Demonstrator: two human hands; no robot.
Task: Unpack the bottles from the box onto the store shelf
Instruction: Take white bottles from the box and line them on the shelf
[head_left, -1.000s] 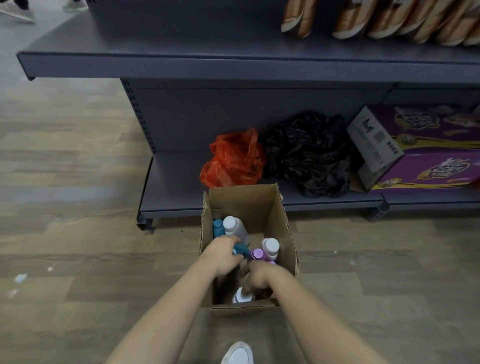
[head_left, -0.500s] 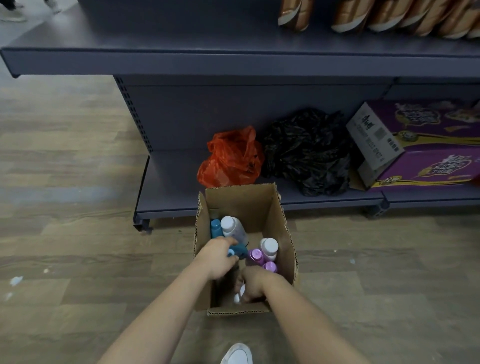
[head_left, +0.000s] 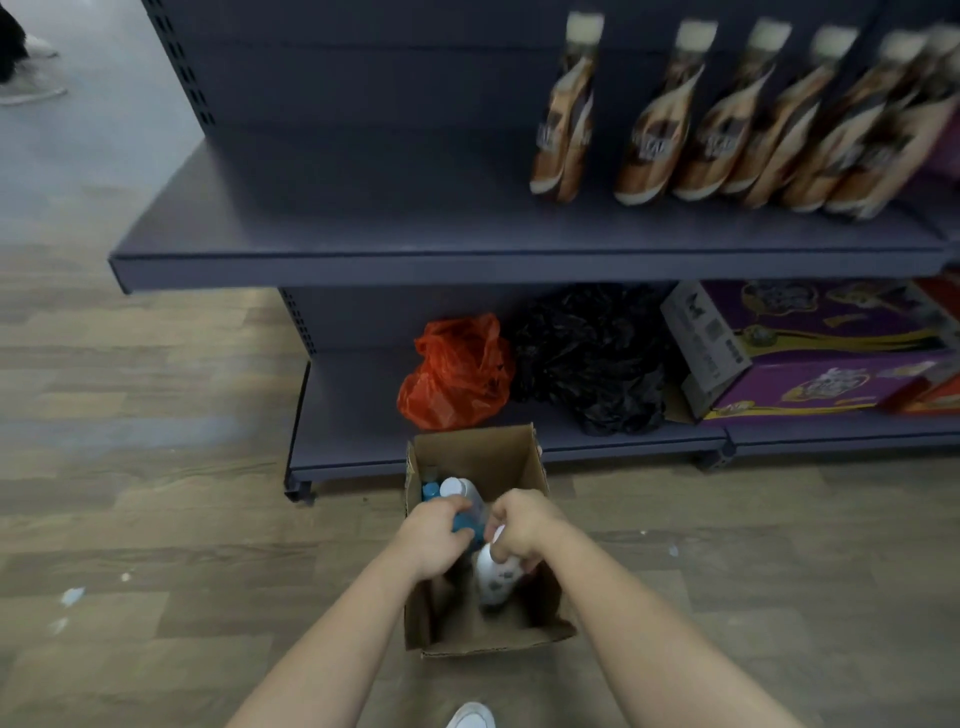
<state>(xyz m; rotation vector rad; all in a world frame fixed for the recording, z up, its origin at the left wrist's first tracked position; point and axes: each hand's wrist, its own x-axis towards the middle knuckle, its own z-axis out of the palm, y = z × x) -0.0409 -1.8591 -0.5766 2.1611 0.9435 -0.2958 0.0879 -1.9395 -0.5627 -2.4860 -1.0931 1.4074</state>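
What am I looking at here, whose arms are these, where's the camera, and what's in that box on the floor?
No machine here: these are a person's two bare arms, filmed by one wide-angle camera worn on their head, looking forward and down, so the arms enter from the bottom edge. A cardboard box stands open on the wooden floor before a grey store shelf. The left hand grips a teal bottle and the right hand grips a white bottle by its top, both at the box's opening. A white-capped bottle sits further back in the box. On the bottom board lie an orange bag, a black bag and a purple carton; the store shelf above holds blurred brown packs.
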